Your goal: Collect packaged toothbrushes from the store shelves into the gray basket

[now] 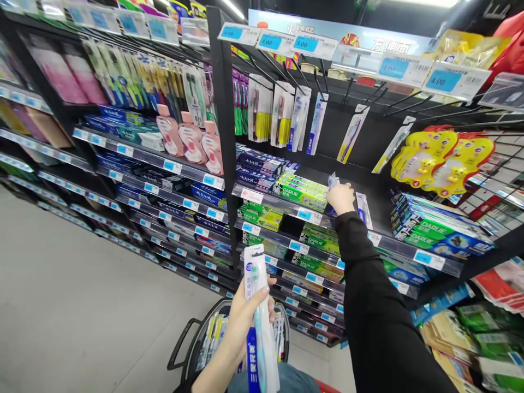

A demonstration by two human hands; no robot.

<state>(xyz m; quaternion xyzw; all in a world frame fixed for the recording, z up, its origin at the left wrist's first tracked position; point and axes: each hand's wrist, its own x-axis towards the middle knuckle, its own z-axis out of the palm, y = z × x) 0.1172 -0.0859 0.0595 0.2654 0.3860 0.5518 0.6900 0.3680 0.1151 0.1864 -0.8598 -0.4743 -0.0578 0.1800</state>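
Note:
My left hand (249,311) is closed around a packaged toothbrush (258,278), a white and clear blister pack with a blue label, held upright in front of me. At the shelf, my right hand (341,197) is closed on another toothbrush pack (333,179); only its top shows above my fingers. Just left of that hand are green and yellow toothpaste boxes (305,191). To its right, one more toothbrush pack (363,210) leans at the shelf edge. A basket (189,349) below my left hand contains several packaged toothbrushes.
Hooks above the shelf carry hanging toothbrush packs (281,112) and yellow duck-shaped packs (428,158). More toothpaste boxes (438,229) are stacked at right. A black upright post (224,109) divides the racks. Pink mouthwash bottles (190,136) stand at left. Grey floor (82,305) lies lower left.

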